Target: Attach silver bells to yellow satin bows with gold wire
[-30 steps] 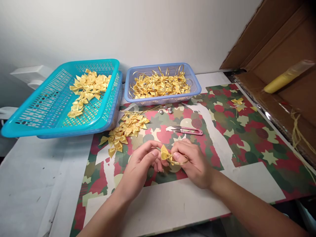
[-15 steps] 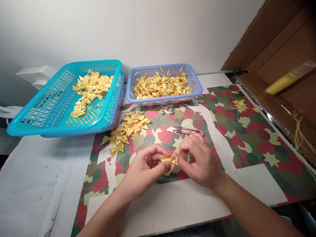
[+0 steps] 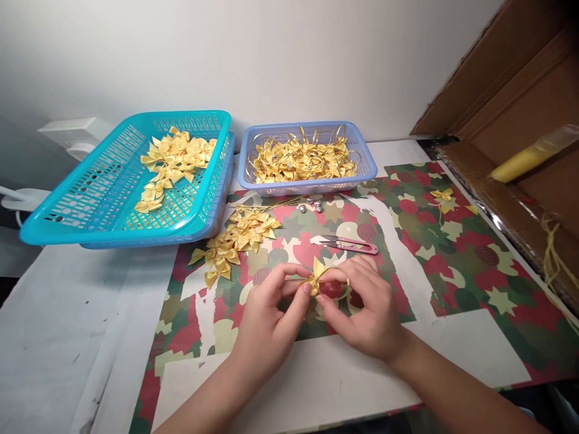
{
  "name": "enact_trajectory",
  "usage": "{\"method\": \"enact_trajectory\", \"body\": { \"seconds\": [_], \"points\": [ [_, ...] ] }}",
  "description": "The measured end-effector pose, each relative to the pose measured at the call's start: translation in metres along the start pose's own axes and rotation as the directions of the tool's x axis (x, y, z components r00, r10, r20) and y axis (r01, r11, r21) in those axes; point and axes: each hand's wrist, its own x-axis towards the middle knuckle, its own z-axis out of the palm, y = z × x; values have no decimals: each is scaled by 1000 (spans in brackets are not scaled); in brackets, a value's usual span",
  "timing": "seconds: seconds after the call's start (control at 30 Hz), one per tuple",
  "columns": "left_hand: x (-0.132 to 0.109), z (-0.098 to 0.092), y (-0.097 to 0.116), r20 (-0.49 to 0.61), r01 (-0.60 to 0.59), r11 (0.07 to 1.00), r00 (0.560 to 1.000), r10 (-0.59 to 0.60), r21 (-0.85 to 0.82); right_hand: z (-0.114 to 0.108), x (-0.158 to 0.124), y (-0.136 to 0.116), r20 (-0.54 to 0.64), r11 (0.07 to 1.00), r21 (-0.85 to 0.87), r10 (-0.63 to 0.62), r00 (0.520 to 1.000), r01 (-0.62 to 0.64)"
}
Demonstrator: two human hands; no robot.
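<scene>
Between thumb and fingers of my left hand point(image 3: 275, 307) is a yellow ribbon bow point(image 3: 318, 268), pinched at its middle and turned on its side. Thin gold cord point(image 3: 347, 284) curves from the bow into a loop at my right hand point(image 3: 366, 304). My right fingers are bent around this cord, the thumb tip close to the bow; the exact grip is partly hidden. Just beyond the right hand lie pink-handled thread snips point(image 3: 350, 244). Loose yellow bows point(image 3: 244, 235) are heaped to the left, with several small silver bells point(image 3: 311, 205) farther back.
A turquoise basket point(image 3: 108, 235) holding bows sits back left on another basket. Behind the bells, a lilac basket point(image 3: 307, 185) contains bows with gold cord. Cut gold cords point(image 3: 284, 204) lie near the heap. At right stands a cardboard box point(image 3: 506, 90); one bow point(image 3: 443, 194) lies near it.
The bow has been turned so one ribbon wing points up. My right hand has opened slightly around the cord, whose loop now extends right. The view has shifted a little.
</scene>
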Motion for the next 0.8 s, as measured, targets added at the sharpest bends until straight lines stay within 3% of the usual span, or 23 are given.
{"method": "enact_trajectory", "body": {
  "seconds": [0.1,0.2,0.43,0.8],
  "points": [
    [-1,1,-2,-18,-147,983,989,149,110,-1,0,1,-4,993,83,90,996,-90],
    [-1,2,-4,-27,-212,967,976,218,143,1,0,1,-19,973,172,159,987,-154],
    [-4,2,-4,-17,-210,958,976,218,195,4,0,-1,5,924,286,265,964,-255],
    [-4,3,-4,-30,-236,943,968,249,234,3,1,-1,46,892,337,303,952,-301]
  ]
}}
